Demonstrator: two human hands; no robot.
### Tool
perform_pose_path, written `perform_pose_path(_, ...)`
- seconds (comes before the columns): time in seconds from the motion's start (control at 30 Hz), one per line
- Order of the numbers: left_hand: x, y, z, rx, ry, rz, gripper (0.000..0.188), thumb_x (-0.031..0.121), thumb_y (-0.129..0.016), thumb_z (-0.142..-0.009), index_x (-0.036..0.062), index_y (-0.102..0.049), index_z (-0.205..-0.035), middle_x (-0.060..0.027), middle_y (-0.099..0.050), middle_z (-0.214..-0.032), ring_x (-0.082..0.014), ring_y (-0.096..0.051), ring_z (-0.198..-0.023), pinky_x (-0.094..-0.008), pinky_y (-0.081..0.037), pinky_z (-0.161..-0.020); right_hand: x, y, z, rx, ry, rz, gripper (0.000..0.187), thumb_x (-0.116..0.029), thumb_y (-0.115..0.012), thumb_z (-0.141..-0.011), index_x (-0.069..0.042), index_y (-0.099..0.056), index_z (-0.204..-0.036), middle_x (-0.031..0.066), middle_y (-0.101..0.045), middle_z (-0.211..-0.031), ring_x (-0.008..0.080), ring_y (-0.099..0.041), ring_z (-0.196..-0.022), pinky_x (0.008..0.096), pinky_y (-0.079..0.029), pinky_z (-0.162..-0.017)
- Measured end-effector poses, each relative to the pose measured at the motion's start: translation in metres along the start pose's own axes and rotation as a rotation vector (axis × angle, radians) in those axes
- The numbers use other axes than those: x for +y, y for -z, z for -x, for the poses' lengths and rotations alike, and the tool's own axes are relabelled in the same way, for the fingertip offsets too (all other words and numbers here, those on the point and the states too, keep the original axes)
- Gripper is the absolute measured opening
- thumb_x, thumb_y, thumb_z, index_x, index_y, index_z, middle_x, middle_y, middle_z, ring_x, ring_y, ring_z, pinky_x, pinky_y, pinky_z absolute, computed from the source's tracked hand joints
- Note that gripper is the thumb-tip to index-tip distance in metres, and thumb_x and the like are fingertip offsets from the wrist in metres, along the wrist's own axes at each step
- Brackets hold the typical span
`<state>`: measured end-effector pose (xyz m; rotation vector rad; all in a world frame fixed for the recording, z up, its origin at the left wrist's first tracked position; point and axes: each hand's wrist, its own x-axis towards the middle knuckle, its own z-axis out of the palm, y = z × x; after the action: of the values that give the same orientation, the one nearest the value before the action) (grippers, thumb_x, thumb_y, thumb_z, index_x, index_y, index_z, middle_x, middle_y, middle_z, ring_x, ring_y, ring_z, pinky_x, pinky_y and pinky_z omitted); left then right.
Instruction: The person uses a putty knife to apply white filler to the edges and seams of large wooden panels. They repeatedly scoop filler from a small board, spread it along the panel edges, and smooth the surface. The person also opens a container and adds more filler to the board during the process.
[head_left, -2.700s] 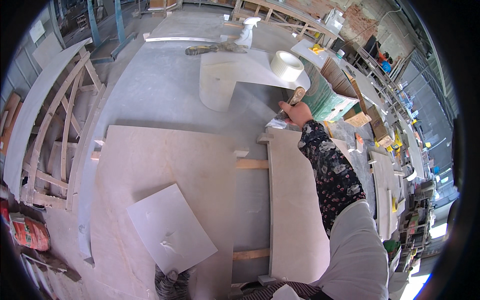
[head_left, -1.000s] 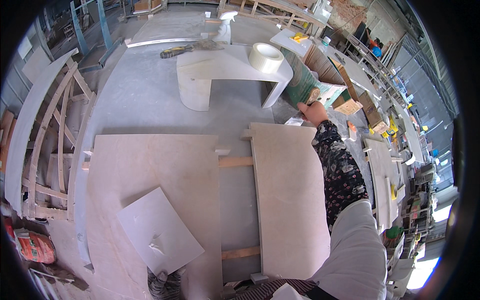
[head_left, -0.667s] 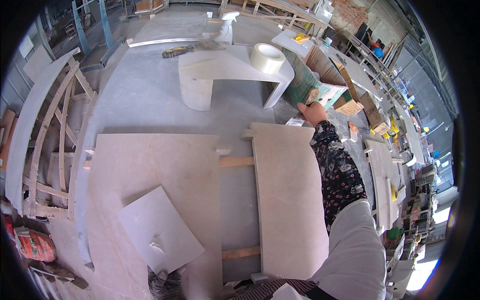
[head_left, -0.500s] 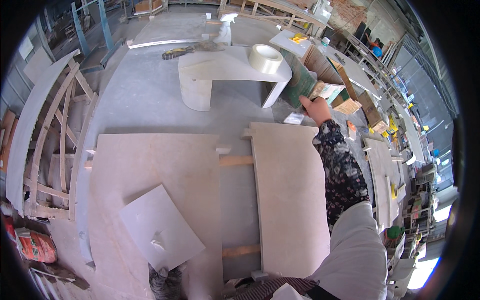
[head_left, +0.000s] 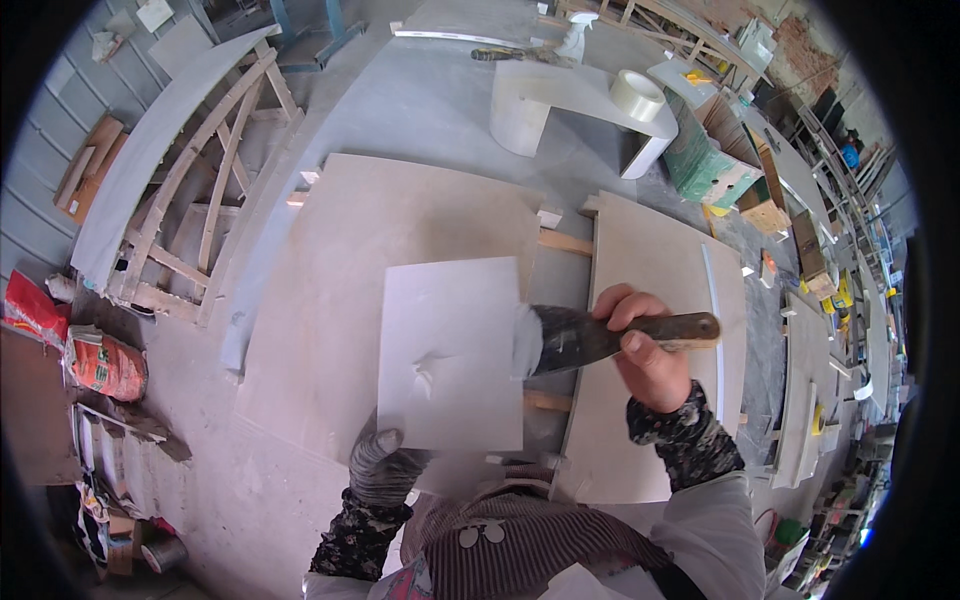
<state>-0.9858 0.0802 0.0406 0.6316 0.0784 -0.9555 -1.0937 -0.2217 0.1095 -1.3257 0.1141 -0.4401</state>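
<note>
My left hand (head_left: 385, 460), in a grey glove, grips the lower edge of a white rectangular board (head_left: 455, 350) above the left slab. A small dab of white paste (head_left: 423, 372) sits on the board's face. My bare right hand (head_left: 645, 345) is closed round the dark handle of a putty knife (head_left: 580, 340). White paste coats the knife's blade end, close to the board's right edge; whether they touch I cannot tell. Beneath are two beige slabs, the left slab (head_left: 300, 330) and the right slab (head_left: 640, 440), set apart on wooden battens (head_left: 565, 243).
A curved stand (head_left: 560, 85) bears a roll of tape (head_left: 637, 95), with a spray bottle (head_left: 577, 38) behind. A green cardboard box (head_left: 705, 160) stands at the far right. Left are a curved wooden frame (head_left: 215, 165) and an orange sack (head_left: 105, 362). A thin pale strip (head_left: 713, 320) crosses the right slab.
My right hand has come back from beside the green box, now visibly holding the putty knife with paste. The board in my left hand has turned more upright, and the view has shifted.
</note>
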Motion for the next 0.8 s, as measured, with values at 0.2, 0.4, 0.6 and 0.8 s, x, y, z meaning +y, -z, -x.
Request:
perform_pose_path(0.2, -0.044, -0.016, 0.055, 0.005, -0.151, 0.137, 0.087, 0.021, -0.073, -0.07, -0.0052, -0.031, -0.142, -0.0234, -0.052, -0.126, -0.0364, -0.059, -0.111, -0.0496, -0.055, -0.091, 0.011, -0.022, 0.083, -0.012, 0.077, -0.274, 0.021, -0.017, -0.069, -0.087, -0.009, -0.055, -0.099, 0.0094, -0.051, -0.12, 0.0236, -0.05, -0.113, 0.0412, -0.04, -0.1)
perform_pose_path(0.4, -0.111, -0.054, 0.106, -0.122, -0.074, 0.234, 0.076, 0.02, -0.067, -0.076, -0.0058, -0.034, -0.14, -0.0205, -0.054, -0.127, -0.032, -0.06, -0.112, -0.0465, -0.055, -0.092, -0.016, 0.017, 0.198, 0.046, 0.128, -0.246, 0.014, -0.01, -0.066, -0.087, -0.008, -0.058, -0.099, 0.0111, -0.054, -0.122, 0.0211, -0.049, -0.115, 0.0378, -0.038, -0.1)
perform_pose_path(0.6, -0.177, -0.086, 0.134, -0.19, 0.011, 0.03, 0.064, 0.024, -0.069, -0.077, -0.0063, -0.047, -0.129, -0.0164, -0.059, -0.119, -0.0289, -0.06, -0.107, -0.041, -0.051, -0.094, -0.048, 0.053, 0.336, 0.258, 0.21, -0.078, 0.012, -0.006, -0.064, -0.084, -0.007, -0.06, -0.094, 0.0118, -0.057, -0.118, 0.021, -0.051, -0.112, 0.037, -0.039, -0.099)
perform_pose_path(0.8, -0.224, -0.106, 0.133, -0.216, 0.118, -0.044, 0.066, 0.021, -0.071, -0.079, -0.0049, -0.044, -0.133, -0.0138, -0.06, -0.116, -0.0256, -0.061, -0.105, -0.0378, -0.053, -0.091, -0.082, 0.081, 0.438, 0.56, 0.244, 0.092, 0.016, -0.014, -0.069, -0.082, -0.007, -0.058, -0.091, 0.0106, -0.057, -0.112, 0.0199, -0.052, -0.106, 0.0347, -0.039, -0.096)
